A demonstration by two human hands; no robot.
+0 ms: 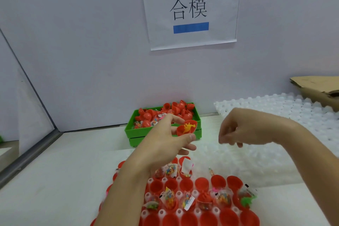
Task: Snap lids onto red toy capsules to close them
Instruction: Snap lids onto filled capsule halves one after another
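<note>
Now, left hand: pinches a red capsule half holding an orange toy, above the tabletop;
right hand: fingers curled, holding nothing I can see;
tray: open red capsules, near edge;
green bin: red halves, behind.

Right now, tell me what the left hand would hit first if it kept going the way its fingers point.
The left hand, holding a red capsule half, points away toward the green bin. It would probably meet the bin's near rim or the red pieces inside first, though height above it is unclear.
</note>
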